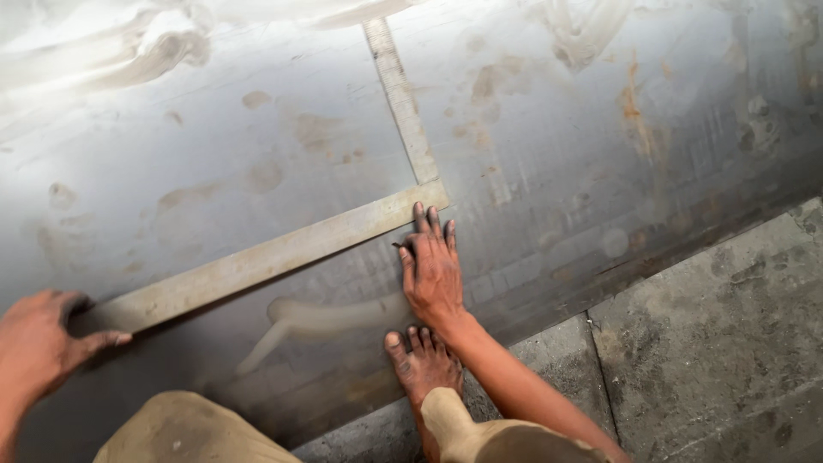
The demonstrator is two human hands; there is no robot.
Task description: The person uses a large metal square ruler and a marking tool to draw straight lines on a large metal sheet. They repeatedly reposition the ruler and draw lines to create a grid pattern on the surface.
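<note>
While flat, right hand [431, 273] presses square [283, 249], left hand [39, 343] grips end

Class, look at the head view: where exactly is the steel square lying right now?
The steel square lies flat on the metal sheet, mid-frame, its long arm running from the left hand to its corner by the right hand.
</note>
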